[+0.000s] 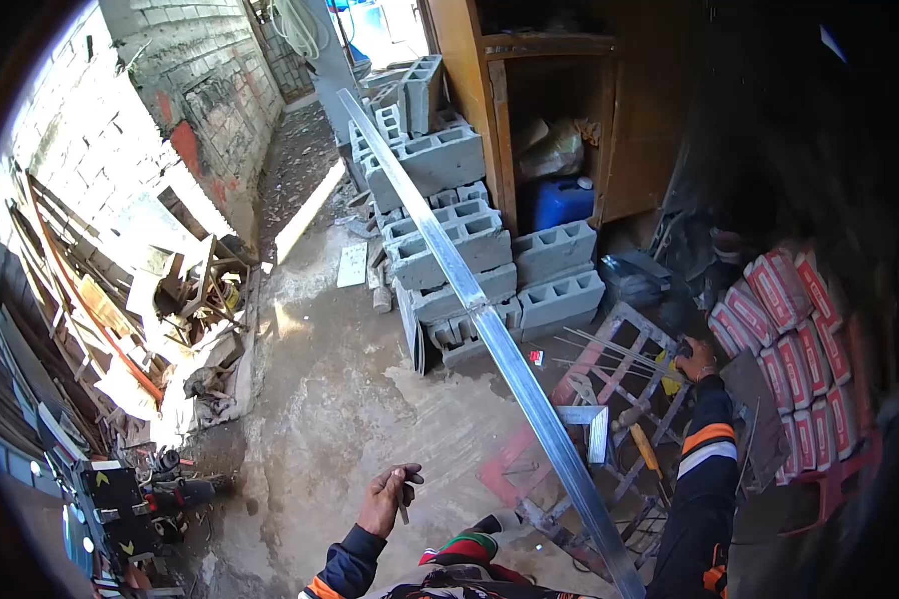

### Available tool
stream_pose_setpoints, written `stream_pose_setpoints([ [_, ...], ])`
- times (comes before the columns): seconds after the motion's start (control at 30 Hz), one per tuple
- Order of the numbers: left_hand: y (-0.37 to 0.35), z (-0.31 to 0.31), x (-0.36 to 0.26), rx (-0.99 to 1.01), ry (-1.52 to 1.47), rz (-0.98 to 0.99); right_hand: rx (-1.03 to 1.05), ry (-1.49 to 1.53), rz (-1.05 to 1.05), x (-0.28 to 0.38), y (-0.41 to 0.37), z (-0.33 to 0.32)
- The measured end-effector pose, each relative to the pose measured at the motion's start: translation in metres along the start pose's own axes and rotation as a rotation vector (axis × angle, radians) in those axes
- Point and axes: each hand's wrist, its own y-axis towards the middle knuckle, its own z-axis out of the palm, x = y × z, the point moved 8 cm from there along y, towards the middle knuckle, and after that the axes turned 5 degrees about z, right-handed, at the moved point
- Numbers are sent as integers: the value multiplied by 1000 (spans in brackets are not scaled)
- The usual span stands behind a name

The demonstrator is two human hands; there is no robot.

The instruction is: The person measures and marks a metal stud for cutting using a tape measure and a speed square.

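My left hand (388,502) is over the concrete floor with its fingers curled in a pinch. A short, thin grey piece (404,512) sticks down from the fingers. My right hand (698,360) reaches out to the right, closed around something dark that I cannot make out. Beside it are several thin rods (609,355) and a yellow item (672,373). Between my hands, a long square metal tube (539,399) runs diagonally, with a joint partway along. Under its near part stands a rusty metal frame (624,399), bearing a metal corner piece (596,429) and an orange-handled tool (645,447).
Stacked concrete blocks (449,240) stand ahead, under the tube's far part. A wooden cabinet (499,130) holds a blue jug (563,204). Red-and-white bags (799,349) are piled at right. Scrap wood (100,290) leans at left, above dark equipment (120,509).
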Motion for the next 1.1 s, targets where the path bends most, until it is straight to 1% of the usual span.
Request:
stream_pose_setpoints([
  [0.03,1,5,-1,7,-16,15,-17,-1,-18,8,7,-5],
  [0.1,0,20,-5,5,-47,35,-219,231,79,45,-26,-60],
  [0.13,2,38,-16,95,-59,72,-185,409,42,84,-58,-91],
  [0.17,4,58,-28,188,-71,112,-153,727,-80,109,-77,-99],
  [0.2,7,78,-38,244,-69,159,-116,1044,-205,122,-99,-102],
  [0.23,10,101,-50,304,-67,208,56,1246,-192,150,-145,-96],
  [0.3,0,151,-87,365,-34,269,391,1635,-66,208,-243,-86],
  [0.33,-7,162,-87,359,-45,274,402,1657,-220,232,-283,-79],
  [0.37,-16,179,-86,452,66,337,398,1521,-263,218,-312,-41],
  [0.4,-27,193,-83,546,180,398,343,1684,-32,216,-349,-17],
  [0.43,-38,193,-78,547,172,395,278,1833,219,213,-382,3],
  [0.5,-69,194,-34,700,220,86,280,1353,-160,209,-419,-40],
  [0.53,-88,195,-13,697,145,24,277,1281,-156,196,-438,-39],
  [0.57,-108,197,-6,732,162,-10,264,1298,-105,184,-457,-44],
  [0.63,-146,203,3,816,218,-51,262,993,-157,171,-494,-59],
  [0.67,-161,208,5,808,230,-12,153,928,-213,163,-511,-67],
  [0.7,-174,215,7,837,143,-37,53,856,-276,157,-525,-75],
  [0.73,-184,222,14,774,-16,-105,34,812,-292,150,-538,-76],
  [0.77,-193,227,11,770,66,-112,26,774,-309,144,-550,-76],
  [0.8,-200,233,11,772,47,-40,55,814,-255,137,-556,-77],
  [0.83,-205,234,25,792,109,-88,91,854,-194,127,-569,-76],
  [0.87,-207,234,38,821,47,-203,121,856,-153,116,-582,-70],
  [0.9,-208,234,21,809,32,-66,119,851,-138,106,-588,-67],
  [0.93,-207,229,5,790,56,-209,114,754,-133,89,-600,-59],
  [0.97,-193,216,1,662,-46,-273,123,719,-109,66,-614,-48],
  [1.0,-174,202,-21,667,-70,-162,226,653,-28,39,-633,-39],
  [1.03,-145,177,-38,556,-65,-107,318,589,53,7,-655,-32],
  [1.07,-117,152,-64,392,-80,9,391,559,77,-25,-680,-29],
  [1.1,-82,123,-83,244,-81,65,416,580,108,-64,-708,-22],
])
